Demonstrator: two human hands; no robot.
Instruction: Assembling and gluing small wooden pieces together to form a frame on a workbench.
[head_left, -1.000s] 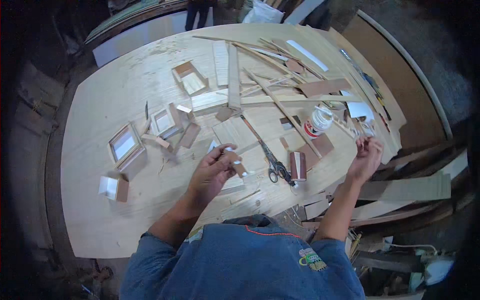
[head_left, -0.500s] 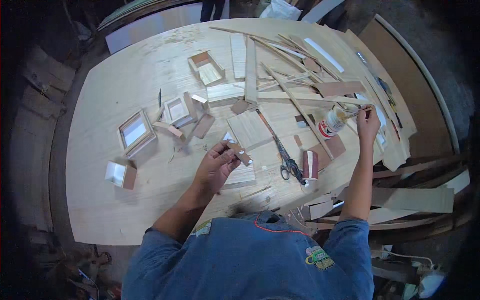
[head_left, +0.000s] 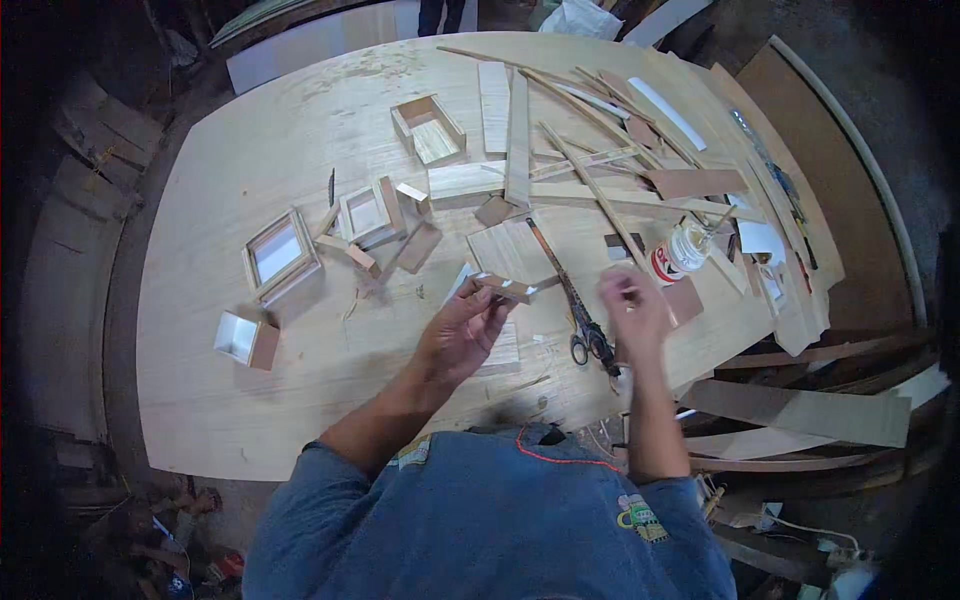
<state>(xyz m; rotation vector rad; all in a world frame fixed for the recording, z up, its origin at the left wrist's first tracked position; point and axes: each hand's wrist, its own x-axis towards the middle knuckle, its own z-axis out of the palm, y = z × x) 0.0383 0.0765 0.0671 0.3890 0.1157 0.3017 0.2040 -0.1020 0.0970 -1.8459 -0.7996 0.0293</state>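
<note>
My left hand (head_left: 462,335) is closed on a small brown wood strip (head_left: 505,288) with white dabs, likely glue, along its edge. It holds the strip above a pale square board (head_left: 500,245) lying on the table. My right hand (head_left: 637,300), smeared by motion, is over the table between the scissors (head_left: 590,345) and a white jar with a red label (head_left: 672,258). Its fingers look curled, but whether they hold anything does not show. A thin stick (head_left: 722,218) leans out of the jar's mouth. A long narrow saw blade (head_left: 552,255) reaches up from beside the scissors.
Small wooden boxes and frames, including an open box (head_left: 428,130) and a frame (head_left: 280,255), stand left and far on the pale tabletop (head_left: 200,400). Long wood strips (head_left: 590,185) lie crisscrossed at the far right. Offcuts (head_left: 800,410) are stacked beyond the right edge.
My right hand has left the stick at the jar and moved left, toward my left hand. My left hand has turned the brown strip, which now lies more level.
</note>
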